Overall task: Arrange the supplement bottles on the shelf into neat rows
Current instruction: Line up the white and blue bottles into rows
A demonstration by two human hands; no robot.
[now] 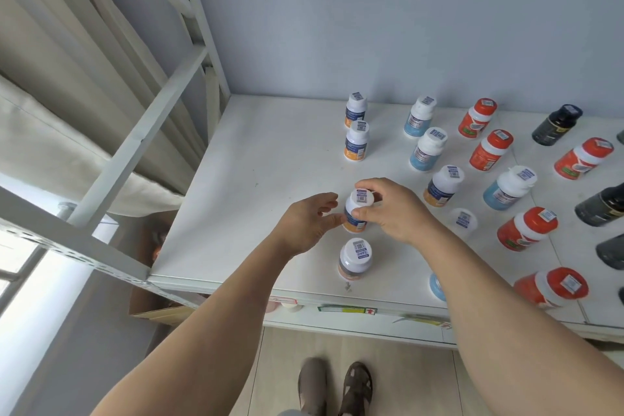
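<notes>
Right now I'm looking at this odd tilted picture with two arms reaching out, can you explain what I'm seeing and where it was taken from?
There is no machine here. The picture comes from a wide-angle camera worn on a person's head, looking forward and down, so the arms are that person's own and the view bends at the edges. You can even see their feet on the floor below.

The white surface is a shelf against a pale wall. On it stand pill bottles in rough lines running front to back: orange-and-white ones, blue ones, red ones and dark ones at the far right.

The right hand grips one orange-and-white bottle in the left line, with fingers on its cap and side. The left hand is open beside it, fingertips about touching its side.
</notes>
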